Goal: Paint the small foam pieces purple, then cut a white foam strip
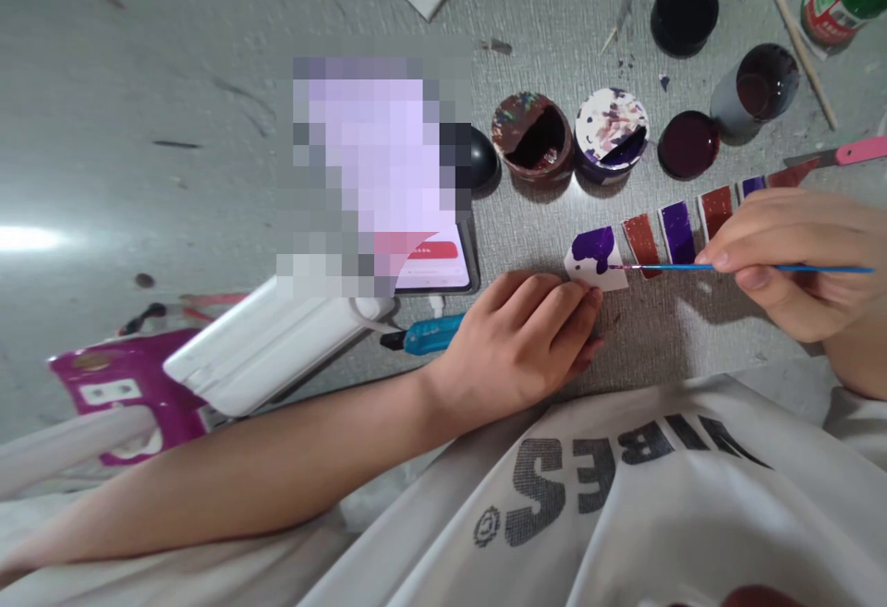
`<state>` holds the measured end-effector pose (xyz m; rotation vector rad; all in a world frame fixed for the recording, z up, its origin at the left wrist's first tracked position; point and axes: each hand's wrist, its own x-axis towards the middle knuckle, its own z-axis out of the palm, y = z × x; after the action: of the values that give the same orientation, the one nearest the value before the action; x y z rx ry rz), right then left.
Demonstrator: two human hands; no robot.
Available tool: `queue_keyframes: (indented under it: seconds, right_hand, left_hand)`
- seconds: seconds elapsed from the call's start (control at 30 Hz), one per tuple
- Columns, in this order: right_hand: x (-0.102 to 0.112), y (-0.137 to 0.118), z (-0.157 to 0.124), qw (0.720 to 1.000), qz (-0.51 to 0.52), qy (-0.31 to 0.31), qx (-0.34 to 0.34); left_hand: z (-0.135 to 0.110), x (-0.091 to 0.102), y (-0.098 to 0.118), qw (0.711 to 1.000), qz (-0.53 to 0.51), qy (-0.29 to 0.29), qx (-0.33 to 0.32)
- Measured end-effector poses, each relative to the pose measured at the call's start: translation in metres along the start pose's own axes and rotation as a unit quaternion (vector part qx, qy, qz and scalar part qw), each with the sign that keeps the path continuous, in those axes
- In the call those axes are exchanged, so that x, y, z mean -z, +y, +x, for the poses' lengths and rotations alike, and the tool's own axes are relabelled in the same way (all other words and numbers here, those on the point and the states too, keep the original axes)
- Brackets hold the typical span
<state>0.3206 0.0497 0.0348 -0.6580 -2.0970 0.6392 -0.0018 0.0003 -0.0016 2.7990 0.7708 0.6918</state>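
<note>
The right hand (pixel 796 261) pinches a slim blue paintbrush (pixel 669 266) between thumb and fingers, its shaft lying almost level and its bristles pointing to 9 o'clock, the tip meeting the lower part of the purple patch on a small white card (pixel 613 280). The left hand (pixel 523 339), at the card's 7 o'clock, has its fingers bent and close together, fingertips at the card's near edge. Painted strips (pixel 677 230) stand in a row from the card toward 2 o'clock, separated by narrow gaps, the farther ones partly behind the right hand. At 12 o'clock, well apart from the card's upper edge, sit a brown-smeared jar (pixel 532 140) and a white-topped jar (pixel 613 134), with grey tabletop (pixel 665 330) between. More tabletop shows toward 5 o'clock, below the brush, bounded by the shirt (pixel 644 487). A blue-handled tool (pixel 430 335) lies at 8 o'clock, partly under the left hand.
</note>
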Motion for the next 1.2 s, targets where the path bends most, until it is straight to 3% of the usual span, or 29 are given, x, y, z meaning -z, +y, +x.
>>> queue_keyframes:
  seconds: [0.27, 0.63, 0.87, 1.2]
  right_hand:
    - [0.001, 0.004, 0.001, 0.999, 0.013, -0.033, -0.006]
    - [0.001, -0.001, -0.006, 0.997, -0.032, -0.002, -0.074]
    - [-0.001, 0.009, -0.009, 0.998, -0.035, 0.051, -0.024]
    - [0.0, 0.005, -0.006, 0.996, -0.002, 0.067, -0.059]
  left_hand:
    - [0.0, 0.001, -0.001, 1.0, 0.003, -0.009, -0.001]
    - [0.001, 0.0, -0.001, 1.0, 0.004, 0.002, -0.005]
    - [0.0, -0.001, -0.001, 1.0, 0.003, 0.005, -0.006]
    - [0.0, -0.001, -0.002, 1.0, 0.002, 0.004, -0.005]
